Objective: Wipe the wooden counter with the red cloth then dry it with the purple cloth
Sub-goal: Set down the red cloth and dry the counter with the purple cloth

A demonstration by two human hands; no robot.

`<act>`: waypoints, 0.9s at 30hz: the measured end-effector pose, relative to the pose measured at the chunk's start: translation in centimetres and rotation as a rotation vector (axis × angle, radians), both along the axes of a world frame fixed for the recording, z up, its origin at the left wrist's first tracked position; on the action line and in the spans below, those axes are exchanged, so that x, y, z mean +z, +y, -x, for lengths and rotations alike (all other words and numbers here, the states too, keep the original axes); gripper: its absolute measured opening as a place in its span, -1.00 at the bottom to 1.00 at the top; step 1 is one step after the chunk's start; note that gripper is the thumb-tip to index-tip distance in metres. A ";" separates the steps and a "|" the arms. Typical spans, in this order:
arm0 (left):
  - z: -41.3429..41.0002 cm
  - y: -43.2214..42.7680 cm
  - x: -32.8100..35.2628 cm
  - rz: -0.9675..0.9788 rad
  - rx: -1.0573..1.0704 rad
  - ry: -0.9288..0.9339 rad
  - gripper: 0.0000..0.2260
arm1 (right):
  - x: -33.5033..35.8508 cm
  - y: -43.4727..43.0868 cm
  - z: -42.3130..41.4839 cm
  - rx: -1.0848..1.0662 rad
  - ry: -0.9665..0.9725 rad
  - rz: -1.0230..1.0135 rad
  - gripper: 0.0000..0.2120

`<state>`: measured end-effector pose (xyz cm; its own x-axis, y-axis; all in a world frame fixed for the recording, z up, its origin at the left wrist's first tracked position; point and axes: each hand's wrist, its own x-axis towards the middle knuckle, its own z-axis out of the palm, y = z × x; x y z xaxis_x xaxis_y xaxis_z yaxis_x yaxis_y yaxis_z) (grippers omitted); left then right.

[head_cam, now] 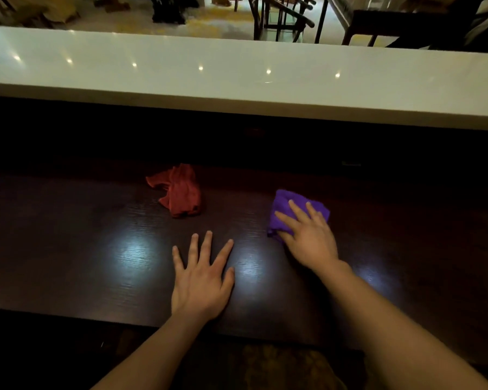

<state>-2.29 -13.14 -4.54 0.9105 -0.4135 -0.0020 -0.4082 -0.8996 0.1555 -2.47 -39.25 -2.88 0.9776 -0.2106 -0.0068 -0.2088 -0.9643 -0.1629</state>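
Purple cloth (295, 212), folded into a thick bright pad, lies on the dark glossy wooden counter (82, 249) under the right hand (307, 235), whose spread fingers press flat on it. Crumpled red cloth (179, 191) sits apart, further back. Left hand (200, 280) rests flat, fingers splayed.

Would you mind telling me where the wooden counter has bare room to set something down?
The wooden counter is bare left of the red cloth and left hand, and right of the purple cloth under the right hand. The middle, between cloths and hands, is crowded.
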 end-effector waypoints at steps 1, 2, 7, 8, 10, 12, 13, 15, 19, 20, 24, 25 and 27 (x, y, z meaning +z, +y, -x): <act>0.0 -0.1 0.1 0.000 -0.001 -0.003 -0.48 | -0.1 0.1 -1.4 -0.067 -0.005 -0.006 -0.53; 0.0 -0.1 0.1 -0.004 0.000 -0.004 -0.48 | -0.1 0.9 -2.5 -0.121 -0.014 -0.025 -0.53; 0.1 0.1 0.3 -0.029 -0.011 0.008 -0.46 | -0.4 7.8 1.0 0.073 -0.074 -0.092 -0.53; 0.1 0.1 0.3 -0.025 -0.020 0.006 -0.46 | -0.9 8.8 3.4 0.151 -0.094 -0.089 -0.53; 0.2 0.1 0.2 -0.011 -0.035 -0.014 -0.45 | -1.4 8.9 6.5 0.273 -0.100 -0.069 -0.52; 0.2 0.0 0.0 0.000 -0.030 -0.029 -0.45 | -1.2 6.3 4.8 0.310 -0.089 -0.004 -0.50; 0.1 0.0 0.0 0.003 -0.027 -0.027 -0.45 | -0.9 4.7 3.0 0.268 -0.079 0.020 -0.49; 0.0 0.0 0.0 0.007 -0.014 -0.024 -0.46 | -0.2 1.7 -1.0 0.114 -0.013 0.040 -0.50; 0.0 -0.1 0.3 0.011 -0.014 -0.018 -0.47 | -0.3 0.2 -6.9 -0.133 0.007 -0.004 -0.54; 0.0 -0.2 0.3 0.013 -0.012 -0.020 -0.47 | -0.1 1.0 -8.2 -0.178 -0.005 -0.041 -0.55; 0.1 0.0 0.4 0.030 -0.015 -0.023 -0.48 | 0.1 7.2 -10.1 -0.029 -0.039 -0.120 -0.57; 0.0 0.0 0.3 0.037 -0.017 -0.020 -0.50 | -0.2 8.9 -9.5 0.076 -0.053 -0.125 -0.57; 0.1 0.1 0.3 0.064 -0.014 -0.024 -0.54 | -0.9 11.2 -7.5 0.302 -0.048 -0.114 -0.56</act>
